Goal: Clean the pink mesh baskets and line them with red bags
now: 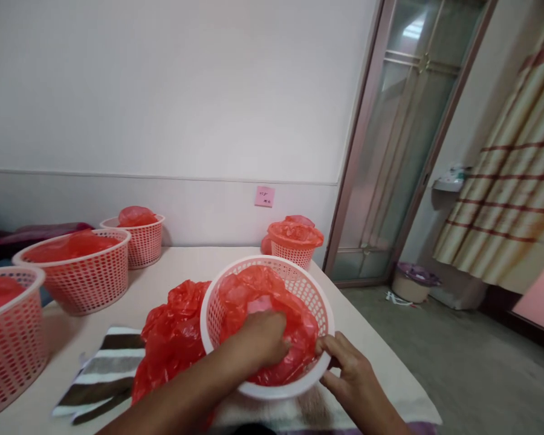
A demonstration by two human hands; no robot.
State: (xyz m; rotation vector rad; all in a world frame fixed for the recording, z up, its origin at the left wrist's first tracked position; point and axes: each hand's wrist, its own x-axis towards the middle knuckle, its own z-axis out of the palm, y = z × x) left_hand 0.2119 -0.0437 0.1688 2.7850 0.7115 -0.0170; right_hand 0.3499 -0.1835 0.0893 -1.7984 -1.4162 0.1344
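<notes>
A round white plastic basket (266, 391) with a lattice wall stands tilted toward me on the table. Inside it lies a crumpled red plastic bag (294, 308). My left hand (265, 338) reaches into the basket with its fingers curled down against the bag; the fingertips are partly hidden. At the basket's right rim, my right hand (351, 368) pinches the edge between thumb and fingers. A heap of red plastic bags (174, 329) sits directly left of the basket, partly behind my left forearm.
Other baskets with red bags stand on the left: a near one (13, 344), a middle one (90, 275) and a far one (147, 241). Another bag-lined basket (294, 251) is at the back right. A striped cloth (113, 362) lies on the white-covered table (208, 258); its right edge borders the floor.
</notes>
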